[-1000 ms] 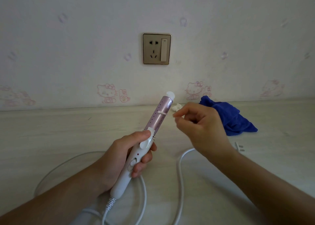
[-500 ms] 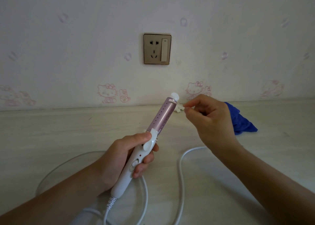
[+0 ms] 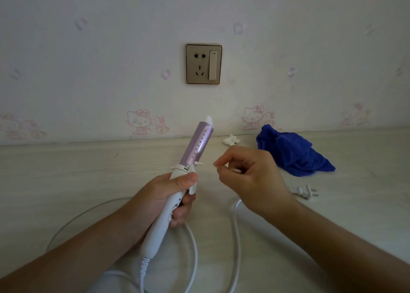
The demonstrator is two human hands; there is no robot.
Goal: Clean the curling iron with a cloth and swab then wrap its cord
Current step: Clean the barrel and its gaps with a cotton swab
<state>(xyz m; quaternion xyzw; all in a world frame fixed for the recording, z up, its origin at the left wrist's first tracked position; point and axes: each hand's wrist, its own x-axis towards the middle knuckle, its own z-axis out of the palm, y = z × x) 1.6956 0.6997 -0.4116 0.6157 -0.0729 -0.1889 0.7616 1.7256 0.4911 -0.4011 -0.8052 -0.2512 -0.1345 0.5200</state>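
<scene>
The left hand (image 3: 168,195) is wrapped firmly round the white plastic handle of the curling iron (image 3: 199,144), a slim wand with a lilac-pink metal barrel and a white tip, held tilted upward over the pale wooden tabletop (image 3: 66,170). Just right of the curling iron, the right hand (image 3: 250,177) pinches a thin white cotton swab (image 3: 199,163), whose far tip touches the base of the barrel. Well to the iron's right lie the crumpled blue cloth (image 3: 292,152) and the white plug (image 3: 304,190), while the white cord (image 3: 236,226) loops below its handle.
</scene>
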